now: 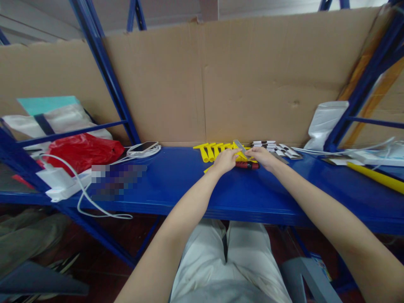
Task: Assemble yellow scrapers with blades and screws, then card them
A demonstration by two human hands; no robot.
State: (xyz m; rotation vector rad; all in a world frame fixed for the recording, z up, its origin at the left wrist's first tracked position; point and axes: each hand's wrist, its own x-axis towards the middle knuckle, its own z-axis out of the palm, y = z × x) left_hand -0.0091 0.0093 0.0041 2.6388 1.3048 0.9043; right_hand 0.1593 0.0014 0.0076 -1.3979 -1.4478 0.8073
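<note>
My left hand (pixel 226 160) is closed, its fingertips on a yellow T-shaped tool that looks like a scraper; a yellow end (pixel 207 169) shows beside the wrist. My right hand (pixel 262 156) pinches a flat grey blade-like strip (pixel 240 146), which slants up between both hands. Fingers partly hide where strip and tool meet. Just below the fingertips lies a red and black tool handle (pixel 248 165). Several more yellow T-shaped tools (pixel 205 155) stand in a row left of and behind my left hand.
Small white-and-dark packets (pixel 263 145) lie behind my right hand, on the blue shelf (pixel 176 181). Cardboard (pixel 252 75) walls the back. Leftward are a phone (pixel 145 146), white cables, a red bag (pixel 83 151) and a power strip (pixel 65 191). A long yellow object (pixel 375 176) lies right.
</note>
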